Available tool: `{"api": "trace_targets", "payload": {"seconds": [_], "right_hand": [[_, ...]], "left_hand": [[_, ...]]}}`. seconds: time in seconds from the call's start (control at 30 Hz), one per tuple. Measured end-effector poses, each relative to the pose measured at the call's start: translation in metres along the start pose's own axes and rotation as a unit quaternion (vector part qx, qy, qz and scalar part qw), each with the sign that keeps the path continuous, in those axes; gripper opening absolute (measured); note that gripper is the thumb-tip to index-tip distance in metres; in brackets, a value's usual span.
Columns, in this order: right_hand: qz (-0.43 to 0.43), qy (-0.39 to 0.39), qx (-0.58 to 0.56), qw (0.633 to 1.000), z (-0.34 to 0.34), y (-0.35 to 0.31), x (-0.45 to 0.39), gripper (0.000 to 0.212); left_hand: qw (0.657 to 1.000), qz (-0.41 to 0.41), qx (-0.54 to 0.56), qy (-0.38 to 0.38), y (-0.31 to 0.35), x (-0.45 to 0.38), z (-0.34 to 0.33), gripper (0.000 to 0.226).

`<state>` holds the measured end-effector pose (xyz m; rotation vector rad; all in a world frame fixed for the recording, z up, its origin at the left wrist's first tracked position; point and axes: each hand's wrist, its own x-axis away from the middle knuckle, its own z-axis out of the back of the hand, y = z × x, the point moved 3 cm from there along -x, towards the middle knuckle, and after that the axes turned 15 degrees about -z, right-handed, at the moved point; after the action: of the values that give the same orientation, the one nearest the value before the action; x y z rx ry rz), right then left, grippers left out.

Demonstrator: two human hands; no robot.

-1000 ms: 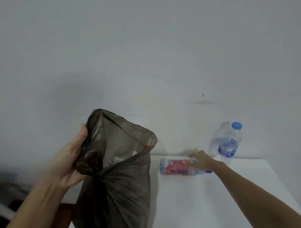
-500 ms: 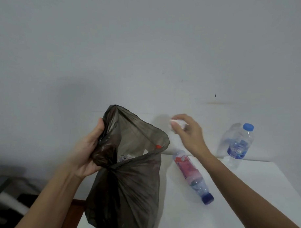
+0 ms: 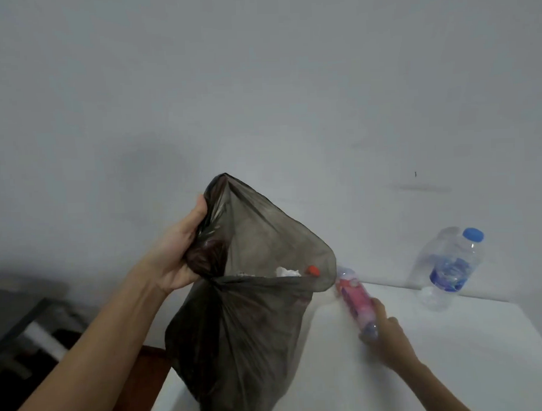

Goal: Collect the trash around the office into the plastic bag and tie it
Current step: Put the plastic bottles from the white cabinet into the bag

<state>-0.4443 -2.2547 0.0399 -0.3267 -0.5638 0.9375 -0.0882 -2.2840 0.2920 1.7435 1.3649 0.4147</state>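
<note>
My left hand (image 3: 179,254) grips the bunched rim of a dark, see-through plastic bag (image 3: 246,338) and holds its mouth open over the left end of the white table (image 3: 453,352). White paper (image 3: 287,271) and a red cap (image 3: 312,270) show inside the bag. A small bottle with a pink label (image 3: 356,303) lies on the table just right of the bag's mouth, its base toward the bag. My right hand (image 3: 388,336) is closed around that bottle's near, cap end. The picture is blurred there.
A clear water bottle with a blue cap and blue label (image 3: 447,270) stands at the table's back right, against the grey wall. A dark piece of furniture (image 3: 25,330) sits low at the left, beyond the table's left edge.
My right hand dropped a small white piece into the bag, then came back down onto the pink-label bottle. The bag has risen slightly and shifted right.
</note>
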Motion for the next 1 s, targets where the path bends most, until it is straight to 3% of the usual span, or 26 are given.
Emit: {"api": "trace_targets", "payload": {"seconds": [0.1, 0.2, 0.3, 0.4, 0.43, 0.5, 0.6, 0.67, 0.73, 0.8, 0.83, 0.93, 1.0], "right_hand": [[0.065, 0.015, -0.192, 0.979, 0.032, -0.024, 0.018, 0.078], [0.239, 0.02, -0.272, 0.932, 0.087, -0.083, 0.055, 0.08], [0.411, 0.013, -0.05, 0.91, 0.115, -0.152, 0.087, 0.081], [0.5, 0.016, 0.148, 0.853, 0.088, -0.21, 0.099, 0.066], [0.526, 0.008, 0.148, 0.837, 0.073, -0.227, 0.103, 0.057], [0.546, 0.021, 0.045, 0.837, 0.062, -0.239, 0.108, 0.04], [0.467, 0.209, -0.149, 0.846, 0.076, -0.211, 0.084, 0.019], [0.292, 0.354, -0.166, 0.873, 0.101, -0.162, 0.047, 0.022], [0.094, 0.421, -0.146, 0.89, 0.129, -0.114, 0.006, 0.035], [-0.063, 0.402, -0.121, 0.906, 0.169, -0.057, -0.026, 0.043], [-0.095, 0.37, -0.104, 0.918, 0.18, -0.038, -0.039, 0.043], [-0.061, 0.271, -0.042, 0.96, 0.196, -0.001, -0.063, 0.03], [-0.014, 0.267, -0.022, 0.963, 0.196, -0.001, -0.054, 0.021]], "left_hand": [[1.0, 0.008, 0.005, -0.003, 0.004, 0.0, 0.002, 0.068], [1.0, 0.015, -0.01, 0.006, 0.011, -0.006, 0.007, 0.068], [1.0, 0.028, -0.009, 0.0, 0.013, -0.011, 0.004, 0.07], [0.998, 0.059, -0.016, -0.021, 0.006, -0.012, -0.006, 0.072], [0.997, 0.069, -0.018, -0.021, 0.004, -0.011, -0.005, 0.072], [0.995, 0.09, -0.009, -0.036, 0.002, -0.011, -0.013, 0.073], [0.996, 0.081, 0.008, -0.042, 0.01, -0.008, -0.015, 0.077], [0.994, 0.082, 0.039, -0.055, 0.014, -0.011, -0.006, 0.075], [0.994, 0.091, 0.054, -0.039, 0.021, -0.01, 0.007, 0.062], [0.989, 0.095, 0.093, -0.068, 0.012, -0.012, 0.005, 0.061], [0.986, 0.108, 0.102, -0.075, 0.012, -0.012, 0.008, 0.067], [0.971, 0.157, 0.146, -0.105, -0.003, -0.014, 0.002, 0.069], [0.975, 0.146, 0.13, -0.102, -0.005, -0.015, -0.008, 0.065]]}}
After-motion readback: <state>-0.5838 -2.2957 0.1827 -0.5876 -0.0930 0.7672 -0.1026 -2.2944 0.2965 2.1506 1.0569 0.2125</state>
